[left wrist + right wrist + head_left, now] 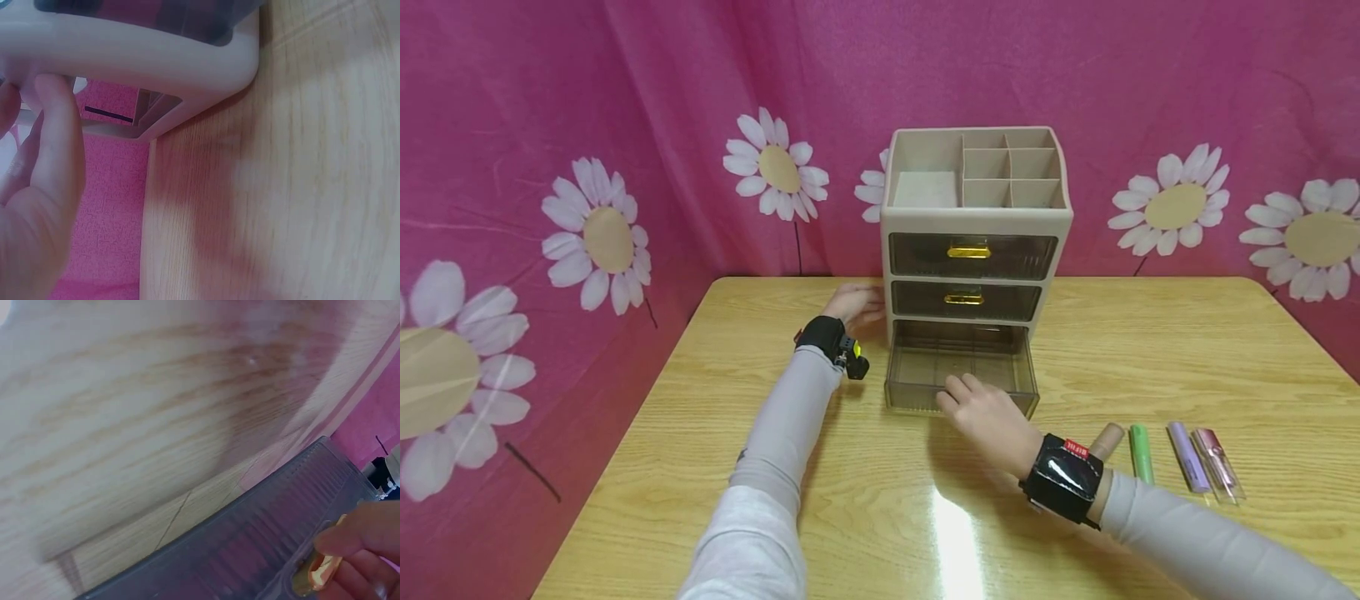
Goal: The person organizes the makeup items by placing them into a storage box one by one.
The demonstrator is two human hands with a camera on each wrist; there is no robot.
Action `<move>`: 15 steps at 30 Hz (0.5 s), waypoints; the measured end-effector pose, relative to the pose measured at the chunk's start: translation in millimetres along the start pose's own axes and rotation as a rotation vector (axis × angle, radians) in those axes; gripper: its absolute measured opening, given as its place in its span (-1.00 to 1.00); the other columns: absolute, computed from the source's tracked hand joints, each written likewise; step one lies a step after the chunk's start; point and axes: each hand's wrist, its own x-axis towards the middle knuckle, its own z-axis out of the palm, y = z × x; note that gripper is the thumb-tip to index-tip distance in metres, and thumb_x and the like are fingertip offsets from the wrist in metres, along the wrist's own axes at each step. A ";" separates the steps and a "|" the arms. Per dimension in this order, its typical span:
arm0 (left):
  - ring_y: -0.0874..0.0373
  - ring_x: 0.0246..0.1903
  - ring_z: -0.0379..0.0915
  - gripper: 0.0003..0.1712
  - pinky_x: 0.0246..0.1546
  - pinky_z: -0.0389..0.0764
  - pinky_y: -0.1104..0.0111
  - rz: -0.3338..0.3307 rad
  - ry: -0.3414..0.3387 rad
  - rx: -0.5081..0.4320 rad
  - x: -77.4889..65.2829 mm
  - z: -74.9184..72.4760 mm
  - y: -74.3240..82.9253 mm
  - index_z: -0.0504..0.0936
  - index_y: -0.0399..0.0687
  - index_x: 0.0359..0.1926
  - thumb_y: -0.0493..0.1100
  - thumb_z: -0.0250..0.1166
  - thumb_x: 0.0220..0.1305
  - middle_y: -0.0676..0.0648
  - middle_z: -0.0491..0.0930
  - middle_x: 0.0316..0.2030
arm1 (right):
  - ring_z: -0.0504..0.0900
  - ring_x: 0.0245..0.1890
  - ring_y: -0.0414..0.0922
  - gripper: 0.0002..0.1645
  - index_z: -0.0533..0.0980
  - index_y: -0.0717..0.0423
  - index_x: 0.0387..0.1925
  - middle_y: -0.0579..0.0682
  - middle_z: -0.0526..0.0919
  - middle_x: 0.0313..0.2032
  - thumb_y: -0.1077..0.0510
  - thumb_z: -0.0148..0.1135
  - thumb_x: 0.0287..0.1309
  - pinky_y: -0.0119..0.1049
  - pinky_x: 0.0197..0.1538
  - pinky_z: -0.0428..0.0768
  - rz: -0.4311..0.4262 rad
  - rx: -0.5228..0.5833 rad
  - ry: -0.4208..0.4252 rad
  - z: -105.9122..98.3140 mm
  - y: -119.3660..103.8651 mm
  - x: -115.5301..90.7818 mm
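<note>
A beige desktop organizer (887, 250) with dark see-through drawers stands at the back middle of the table. Its bottom drawer (913, 393) is pulled out and shows divided sections inside. With thumb and fingers, my right hand (988, 419) pinches the gold handle (322, 574) on that drawer's front, as the right wrist view shows. On the organizer's left side rests my left hand (855, 305); in the left wrist view its fingertips touch the side frame beside a cutout. The two upper drawers, with gold handles (968, 252), are closed.
Right of my right wrist lie a brown tube (1107, 440), a green marker (1141, 452), a purple marker (1188, 457) and a pink, clear-ended item (1219, 465). Open compartments (927, 187) top the organizer. A pink flowered cloth (1000, 58) hangs behind the wooden table (700, 467).
</note>
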 end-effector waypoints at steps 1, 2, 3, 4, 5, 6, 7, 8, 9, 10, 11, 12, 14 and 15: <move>0.01 -0.09 0.45 -0.58 0.00 0.53 0.30 -0.002 0.003 -0.001 -0.6 0.0 0.3 0.37 -0.39 0.15 -0.43 0.01 0.26 -0.26 0.46 -0.01 | 0.54 -0.36 -0.01 -0.69 0.54 0.26 -0.36 0.12 0.56 -0.30 0.53 0.30 -0.26 -0.32 -0.39 0.63 -0.001 -0.001 -0.002 -0.1 -0.5 -0.4; 0.00 -0.09 0.45 -0.58 0.01 0.52 0.29 -0.004 0.004 -0.006 -1.5 0.2 0.7 0.37 -0.39 0.15 -0.43 0.01 0.26 -0.27 0.45 0.00 | 0.54 -0.36 -0.01 -0.69 0.54 0.26 -0.36 0.12 0.56 -0.30 0.53 0.30 -0.25 -0.31 -0.39 0.63 -0.002 -0.003 -0.003 0.2 -1.0 -1.0; -0.01 -0.07 0.44 -0.58 0.02 0.52 0.28 -0.009 0.003 -0.011 -1.8 0.1 0.9 0.37 -0.39 0.16 -0.43 0.01 0.26 -0.27 0.45 0.01 | 0.54 -0.35 -0.01 -0.69 0.55 0.26 -0.35 0.12 0.56 -0.30 0.53 0.29 -0.25 -0.30 -0.38 0.64 -0.005 -0.005 -0.005 0.4 -1.3 -1.5; -0.03 -0.05 0.43 -0.58 0.03 0.51 0.27 -0.014 0.001 -0.021 -2.4 0.1 1.2 0.36 -0.39 0.16 -0.43 0.01 0.26 -0.29 0.44 0.03 | 0.55 -0.35 0.00 -0.69 0.55 0.27 -0.34 0.13 0.56 -0.30 0.53 0.29 -0.24 -0.30 -0.37 0.64 -0.007 -0.009 -0.006 1.1 -1.5 -2.2; -0.05 -0.02 0.41 -0.57 0.04 0.50 0.26 -0.018 -0.002 -0.032 -2.8 0.1 1.4 0.35 -0.39 0.17 -0.43 0.00 0.26 -0.30 0.42 0.05 | 0.55 -0.35 0.00 -0.69 0.55 0.27 -0.34 0.13 0.56 -0.30 0.53 0.28 -0.24 -0.29 -0.36 0.64 -0.009 -0.011 -0.007 1.7 -1.7 -2.8; -0.07 0.00 0.40 -0.57 0.06 0.49 0.25 -0.021 -0.006 -0.042 -3.2 0.1 1.5 0.34 -0.39 0.18 -0.44 0.00 0.27 -0.31 0.41 0.07 | 0.55 -0.34 0.00 -0.68 0.55 0.27 -0.33 0.13 0.56 -0.30 0.53 0.27 -0.23 -0.28 -0.35 0.64 -0.012 -0.013 -0.008 2.0 -2.0 -3.3; -0.08 0.02 0.39 -0.56 0.06 0.48 0.25 -0.024 -0.008 -0.045 -3.4 -0.2 1.5 0.34 -0.39 0.18 -0.44 0.00 0.27 -0.31 0.40 0.08 | 0.56 -0.34 0.01 -0.68 0.55 0.27 -0.33 0.13 0.56 -0.29 0.53 0.27 -0.23 -0.28 -0.34 0.64 -0.014 -0.015 -0.007 2.5 -2.2 -3.8; -0.08 0.03 0.38 -0.56 0.06 0.48 0.25 -0.026 -0.008 -0.047 -3.4 -0.3 1.5 0.34 -0.39 0.18 -0.44 0.00 0.27 -0.31 0.40 0.09 | 0.56 -0.33 0.01 -0.68 0.55 0.27 -0.32 0.14 0.57 -0.29 0.53 0.26 -0.23 -0.28 -0.33 0.64 -0.016 -0.016 -0.005 2.8 -2.4 -4.2; -0.08 0.03 0.38 -0.56 0.06 0.49 0.25 -0.026 -0.008 -0.048 -3.5 -0.3 1.4 0.34 -0.39 0.18 -0.44 0.00 0.27 -0.31 0.40 0.09 | 0.56 -0.34 0.01 -0.68 0.55 0.27 -0.33 0.14 0.57 -0.29 0.54 0.25 -0.23 -0.28 -0.34 0.64 -0.017 -0.016 -0.002 2.8 -2.5 -4.5; -0.07 0.02 0.39 -0.56 0.05 0.49 0.25 -0.024 -0.006 -0.048 -3.8 -0.4 1.5 0.34 -0.39 0.18 -0.44 0.00 0.26 -0.31 0.40 0.08 | 0.55 -0.34 0.01 -0.68 0.54 0.27 -0.33 0.14 0.57 -0.29 0.54 0.25 -0.23 -0.28 -0.35 0.64 -0.016 -0.015 0.001 2.9 -2.7 -4.7; -0.07 0.00 0.41 -0.56 0.04 0.50 0.26 -0.021 -0.005 -0.048 -3.9 -0.3 1.5 0.35 -0.39 0.17 -0.44 0.01 0.26 -0.30 0.41 0.06 | 0.55 -0.35 0.01 -0.69 0.54 0.27 -0.34 0.14 0.57 -0.29 0.54 0.25 -0.23 -0.29 -0.36 0.64 -0.015 -0.013 0.004 2.7 -2.9 -4.8; -0.05 -0.02 0.42 -0.57 0.03 0.51 0.27 -0.017 -0.002 -0.040 -3.6 -0.2 1.3 0.36 -0.39 0.16 -0.44 0.01 0.25 -0.29 0.43 0.05 | 0.55 -0.35 0.00 -0.69 0.54 0.27 -0.35 0.14 0.56 -0.29 0.54 0.25 -0.24 -0.29 -0.37 0.64 -0.014 -0.012 0.007 2.5 -3.0 -4.8; -0.02 -0.07 0.45 -0.58 0.01 0.53 0.28 -0.010 0.004 -0.031 -3.2 0.2 1.1 0.37 -0.39 0.15 -0.44 0.01 0.24 -0.28 0.45 0.02 | 0.55 -0.36 0.00 -0.69 0.54 0.27 -0.35 0.13 0.56 -0.30 0.54 0.26 -0.24 -0.30 -0.38 0.64 -0.012 -0.011 0.008 1.9 -3.3 -4.9; -0.01 -0.08 0.45 -0.58 0.00 0.53 0.29 -0.007 0.004 -0.033 -3.1 0.4 1.1 0.38 -0.39 0.14 -0.44 0.02 0.24 -0.28 0.45 0.01 | 0.55 -0.36 -0.01 -0.70 0.54 0.27 -0.35 0.13 0.56 -0.30 0.54 0.26 -0.24 -0.30 -0.37 0.64 -0.010 -0.011 0.005 1.3 -3.5 -4.9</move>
